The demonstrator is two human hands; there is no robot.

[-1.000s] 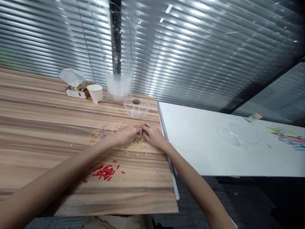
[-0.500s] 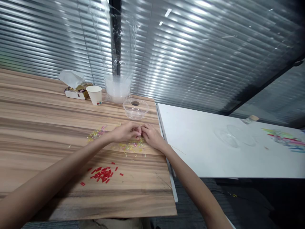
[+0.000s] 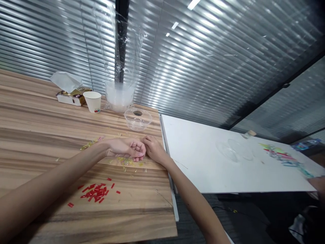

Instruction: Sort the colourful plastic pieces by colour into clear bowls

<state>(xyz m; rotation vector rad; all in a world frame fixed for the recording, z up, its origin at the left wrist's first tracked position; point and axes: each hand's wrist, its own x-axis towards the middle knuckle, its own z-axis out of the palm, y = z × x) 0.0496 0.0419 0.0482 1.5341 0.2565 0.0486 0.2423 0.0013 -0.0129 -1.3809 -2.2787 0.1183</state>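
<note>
Near the bottom of the frame, left of the middle, a little heap of red straw bits (image 3: 95, 193) lies on the wooden table (image 3: 38, 135). Just above it, in the middle of the frame, the two hands meet. The left hand (image 3: 128, 148) is curled, palm turned up, fingers bent in. It may be holding some tiny bits, but that is too small to tell. The right hand (image 3: 151, 150) rests beside it with its fingertips touching the left hand's fingers. Right under both hands lie yellow straw bits (image 3: 127, 161), spread thin on the wood.

Farther back stands a clear plastic bowl (image 3: 137, 118). Behind it, toward the upper left, are a bag of stacked clear bowls (image 3: 119, 96), a paper cup (image 3: 92, 101) and a tissue box (image 3: 68, 96). On the right lies a white table (image 3: 198, 156).
</note>
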